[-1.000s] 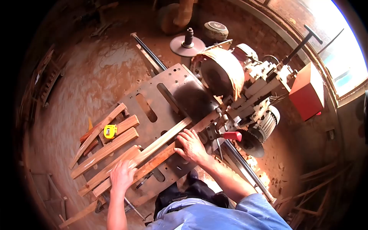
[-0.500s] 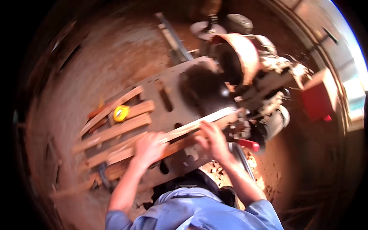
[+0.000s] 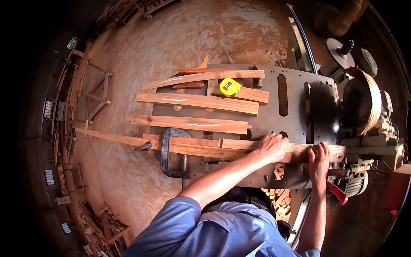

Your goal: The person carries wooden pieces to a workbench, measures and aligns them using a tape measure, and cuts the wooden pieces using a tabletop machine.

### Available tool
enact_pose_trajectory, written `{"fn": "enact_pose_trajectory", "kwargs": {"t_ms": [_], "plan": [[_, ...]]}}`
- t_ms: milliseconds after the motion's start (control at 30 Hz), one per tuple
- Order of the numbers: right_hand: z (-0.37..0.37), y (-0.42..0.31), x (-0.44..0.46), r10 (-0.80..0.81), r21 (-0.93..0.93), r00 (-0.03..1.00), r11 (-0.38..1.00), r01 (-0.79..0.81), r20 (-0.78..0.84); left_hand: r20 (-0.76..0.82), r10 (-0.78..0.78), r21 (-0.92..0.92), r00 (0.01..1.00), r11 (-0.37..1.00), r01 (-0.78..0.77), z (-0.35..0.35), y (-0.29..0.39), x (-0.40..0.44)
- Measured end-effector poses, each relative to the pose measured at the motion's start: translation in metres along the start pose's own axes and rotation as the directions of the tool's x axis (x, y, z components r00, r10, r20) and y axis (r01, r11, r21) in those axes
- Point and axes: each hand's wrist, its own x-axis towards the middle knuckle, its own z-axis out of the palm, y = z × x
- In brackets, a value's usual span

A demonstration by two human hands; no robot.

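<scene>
A pale wooden strip (image 3: pixel 239 144) lies lengthwise on the metal machine table, along a longer wooden rail (image 3: pixel 201 150). My left hand (image 3: pixel 272 147) is closed over the strip near its middle. Close to the strip's right end, my right hand (image 3: pixel 319 163) grips it from the near side, fingers over the top; its thumb is partly hidden. A black C-clamp (image 3: pixel 166 155) holds the rail at the left. Behind the strip lie several curved wooden pieces (image 3: pixel 197 103), and a yellow tape measure (image 3: pixel 230 87) rests on them.
The slotted metal table (image 3: pixel 295 111) extends to machinery with a round guard (image 3: pixel 368 98) and a motor (image 3: pixel 357 184). A red-handled lever (image 3: pixel 338 194) sticks out near my right wrist. Wood offcuts (image 3: pixel 280 200) are piled below the table's near edge.
The view has swung, so the table sits further right and looks level. My left hand is closer to my right hand. The strip now lies along the rail, its left end farther from the clamp.
</scene>
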Motion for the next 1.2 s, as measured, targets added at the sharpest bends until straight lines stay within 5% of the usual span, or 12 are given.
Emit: {"fn": "enact_pose_trajectory", "kwargs": {"t_ms": [267, 367, 467, 500, 533, 700, 1033, 1200], "plan": [[-0.001, -0.002, -0.008, 0.011, -0.007, 0.998, 1.000, -0.010, 0.065, -0.004, 0.002, 0.135, 1.000, 0.991, -0.002, -0.002, -0.002, 0.006], [-0.008, 0.002, -0.013, -0.140, -0.030, 0.990, 0.990, 0.141, 0.033, -0.045, 0.127, 0.155, 0.991, 0.981, -0.119, 0.005, -0.009, 0.006], [-0.015, 0.003, -0.019, -0.140, -0.203, 0.986, 0.967, 0.155, 0.090, 0.045, 0.113, 0.204, 0.993, 0.972, -0.120, -0.015, 0.005, 0.006], [-0.025, -0.004, -0.014, -0.103, -0.189, 0.988, 0.974, 0.123, 0.112, -0.034, 0.187, 0.192, 0.982, 0.965, -0.177, -0.007, -0.004, 0.000], [0.013, 0.016, -0.018, -0.065, -0.514, 0.990, 0.850, 0.119, 0.122, -0.004, 0.195, 0.227, 0.981, 0.955, -0.189, -0.020, 0.012, -0.005], [0.016, 0.015, -0.010, 0.042, -0.628, 0.963, 0.765, 0.141, 0.267, 0.134, 0.309, 0.418, 0.941, 0.844, -0.337, -0.019, 0.022, -0.027], [0.016, 0.002, 0.021, 0.100, -0.612, 0.965, 0.787, 0.072, 0.241, 0.140, 0.324, 0.399, 0.936, 0.846, -0.353, -0.024, -0.002, -0.002], [0.036, 0.016, 0.043, 0.007, -0.634, 0.991, 0.770, 0.078, 0.130, 0.112, 0.304, 0.412, 0.946, 0.852, -0.322, -0.030, -0.006, 0.011]]}}
